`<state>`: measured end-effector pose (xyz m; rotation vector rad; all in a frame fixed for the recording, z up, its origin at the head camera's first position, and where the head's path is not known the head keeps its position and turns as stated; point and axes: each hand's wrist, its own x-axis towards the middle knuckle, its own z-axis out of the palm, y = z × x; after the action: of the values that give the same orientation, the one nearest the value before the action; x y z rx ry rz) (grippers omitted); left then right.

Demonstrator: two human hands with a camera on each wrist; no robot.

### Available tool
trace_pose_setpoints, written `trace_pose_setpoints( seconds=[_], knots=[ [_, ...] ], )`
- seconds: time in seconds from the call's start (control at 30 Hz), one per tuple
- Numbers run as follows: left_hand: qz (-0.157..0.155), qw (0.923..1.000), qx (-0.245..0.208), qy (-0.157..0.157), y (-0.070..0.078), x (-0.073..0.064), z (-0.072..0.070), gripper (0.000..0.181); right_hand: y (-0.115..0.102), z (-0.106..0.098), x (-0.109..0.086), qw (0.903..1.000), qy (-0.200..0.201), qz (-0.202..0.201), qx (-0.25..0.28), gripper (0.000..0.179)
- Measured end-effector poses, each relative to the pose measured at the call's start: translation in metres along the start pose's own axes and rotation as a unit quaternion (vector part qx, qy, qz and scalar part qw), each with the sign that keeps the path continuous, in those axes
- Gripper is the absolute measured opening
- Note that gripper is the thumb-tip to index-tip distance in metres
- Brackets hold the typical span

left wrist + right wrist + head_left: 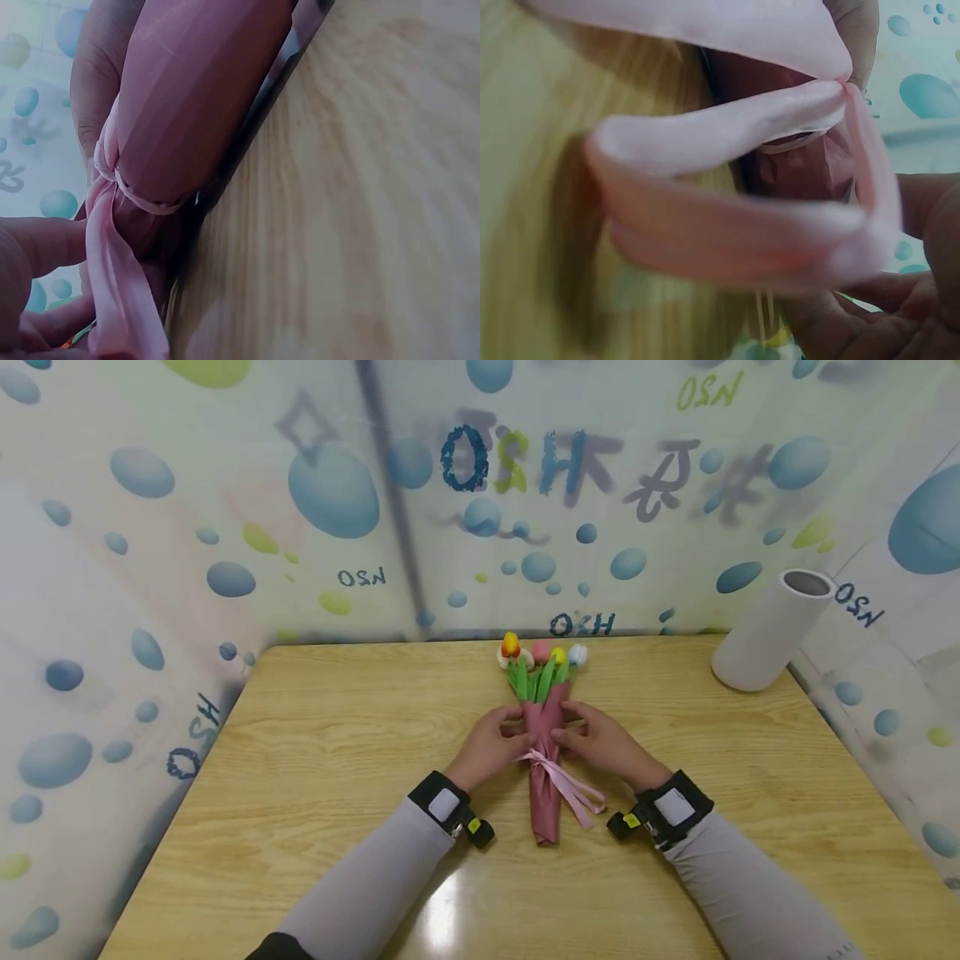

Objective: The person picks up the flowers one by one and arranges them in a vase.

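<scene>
A small bouquet (546, 810) in dusty-pink wrapping lies on the wooden table, its flower heads toward the wall. Red-orange, pink, yellow and pale blue tulips (542, 652) rise over green leaves (534, 681). Pale pink ribbon (553, 768) is tied round the wrapping, and its loop (735, 232) looms large in the right wrist view. My left hand (491, 745) grips the bouquet's left side just above the ribbon, thumb and fingers bent at the wrap. From the other side my right hand (603, 742) holds it at about the same height. Wrapping hides the stems.
On the back right of the table (337, 718) stands a tall white vase (772, 631) with a dark round mouth. Behind the table hangs a pale curtain (420, 552) with blue and green dots. Both wrists wear black straps with small cameras.
</scene>
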<state>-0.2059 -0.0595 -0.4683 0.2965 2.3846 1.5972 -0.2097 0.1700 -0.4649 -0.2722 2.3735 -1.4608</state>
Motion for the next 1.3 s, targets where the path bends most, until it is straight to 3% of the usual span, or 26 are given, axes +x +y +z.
trace_pose_setpoints(
  seconds=[0.53,0.7,1.0,1.3],
  knots=[
    [-0.002,0.9991,-0.037,0.018,-0.013,-0.028,-0.021,0.050,-0.017,0.020,0.001,0.9986,-0.021,-0.034,-0.035,0.064],
    [-0.005,0.9984,-0.053,0.020,-0.016,-0.030,-0.022,0.049,-0.018,0.022,0.004,0.9975,-0.017,-0.041,-0.055,0.065],
    [-0.010,0.9973,-0.062,0.037,-0.014,-0.030,-0.019,0.050,-0.017,0.026,0.008,0.9982,-0.009,-0.039,-0.045,0.066],
    [-0.009,0.9971,-0.068,0.034,-0.018,-0.029,-0.020,0.051,-0.018,0.030,0.007,0.9984,0.007,-0.045,-0.034,0.064]
  ],
)
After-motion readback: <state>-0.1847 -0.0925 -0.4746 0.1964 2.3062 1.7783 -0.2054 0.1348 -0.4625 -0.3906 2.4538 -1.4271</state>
